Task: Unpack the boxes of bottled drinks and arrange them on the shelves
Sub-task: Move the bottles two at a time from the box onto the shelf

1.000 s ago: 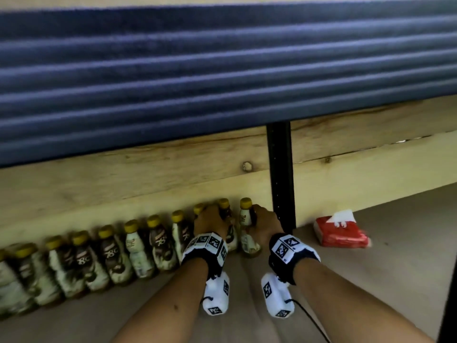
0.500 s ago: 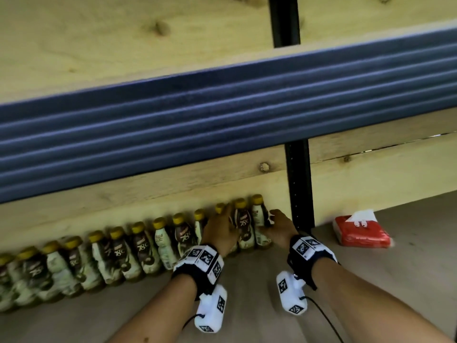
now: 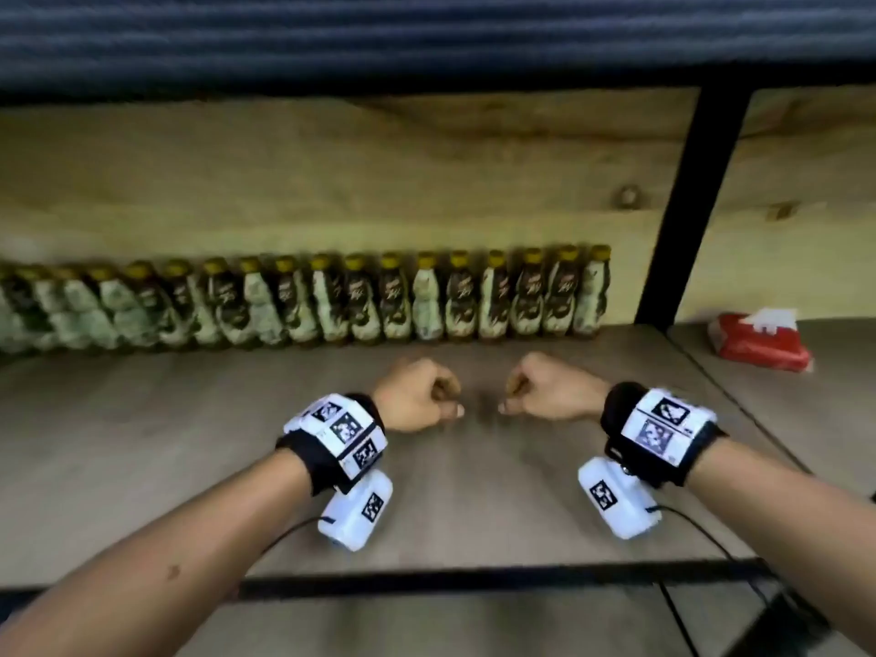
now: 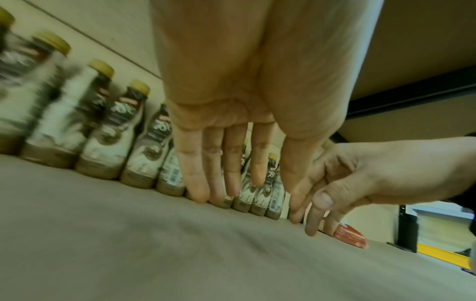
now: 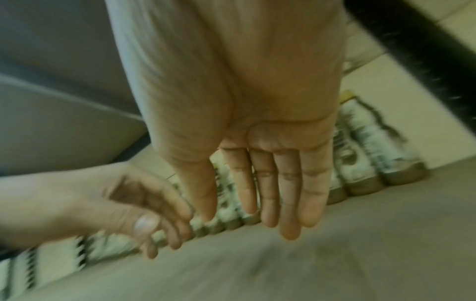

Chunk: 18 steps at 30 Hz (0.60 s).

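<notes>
A long row of bottles (image 3: 426, 301) with yellow caps and brown-and-white labels stands along the back of the wooden shelf (image 3: 142, 443). My left hand (image 3: 422, 395) and my right hand (image 3: 540, 391) hover side by side over the shelf board, a short way in front of the row. Neither hand touches a bottle. In the left wrist view my left hand (image 4: 231, 163) hangs with relaxed fingers and holds nothing, the bottles (image 4: 128, 132) behind it. In the right wrist view my right hand (image 5: 265, 187) is likewise empty, its fingers loose.
A red packet (image 3: 758, 341) lies on the shelf at the right, past a black upright post (image 3: 687, 206). A dark blue beam (image 3: 426, 30) of the shelf above runs overhead. The shelf's black front rail (image 3: 474, 580) lies below my wrists.
Both hands have let go of the bottles at the right end of the row and drawn back towards me. The head view has dropped lower, so more of the shelf board shows.
</notes>
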Available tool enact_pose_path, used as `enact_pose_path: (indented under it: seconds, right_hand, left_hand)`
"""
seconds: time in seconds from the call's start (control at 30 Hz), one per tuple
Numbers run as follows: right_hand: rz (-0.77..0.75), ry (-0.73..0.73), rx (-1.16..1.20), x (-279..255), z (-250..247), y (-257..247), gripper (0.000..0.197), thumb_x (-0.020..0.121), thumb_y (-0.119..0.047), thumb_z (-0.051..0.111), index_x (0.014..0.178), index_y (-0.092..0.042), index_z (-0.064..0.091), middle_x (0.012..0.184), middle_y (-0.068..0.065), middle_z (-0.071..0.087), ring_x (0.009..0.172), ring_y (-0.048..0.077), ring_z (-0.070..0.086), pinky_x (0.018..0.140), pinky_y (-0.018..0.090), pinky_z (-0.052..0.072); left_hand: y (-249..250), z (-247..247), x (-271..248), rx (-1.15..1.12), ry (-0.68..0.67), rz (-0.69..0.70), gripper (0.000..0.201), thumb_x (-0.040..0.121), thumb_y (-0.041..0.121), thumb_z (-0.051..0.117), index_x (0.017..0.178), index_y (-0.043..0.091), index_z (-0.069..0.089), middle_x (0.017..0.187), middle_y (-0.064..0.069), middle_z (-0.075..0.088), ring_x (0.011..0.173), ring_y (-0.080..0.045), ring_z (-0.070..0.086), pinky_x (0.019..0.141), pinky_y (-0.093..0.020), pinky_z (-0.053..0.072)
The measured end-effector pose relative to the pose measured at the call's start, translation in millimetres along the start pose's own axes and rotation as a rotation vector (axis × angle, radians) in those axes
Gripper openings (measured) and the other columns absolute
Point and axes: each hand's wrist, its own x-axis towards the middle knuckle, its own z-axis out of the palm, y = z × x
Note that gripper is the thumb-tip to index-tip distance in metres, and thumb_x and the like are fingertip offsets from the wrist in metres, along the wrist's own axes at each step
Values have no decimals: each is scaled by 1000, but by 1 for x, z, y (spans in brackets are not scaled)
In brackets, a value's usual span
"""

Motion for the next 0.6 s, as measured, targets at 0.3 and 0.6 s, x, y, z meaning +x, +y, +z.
enact_pose_path:
  seconds: [0.3, 0.6]
  right_hand:
    - [-208, -99, -285, -105, 144, -177, 22, 83, -46, 61, 80, -24, 59, 89, 3, 63, 87, 23, 58, 69, 28, 43]
    - [-2, -314, -151, -143, 303, -200, 38, 88, -42, 60, 121, -22, 58, 118, 7, 63, 106, 28, 58, 84, 35, 49]
  left_hand:
    - [-110, -16, -203, -135, -177, -6, 11, 83, 25, 71, 83, 14, 69, 64, -1, 71, 59, -16, 70, 59, -27, 58]
    - [-216, 97, -299, -270, -283, -57, 32, 82, 22, 69, 113, 27, 63, 95, 6, 71, 91, -11, 66, 87, -29, 52]
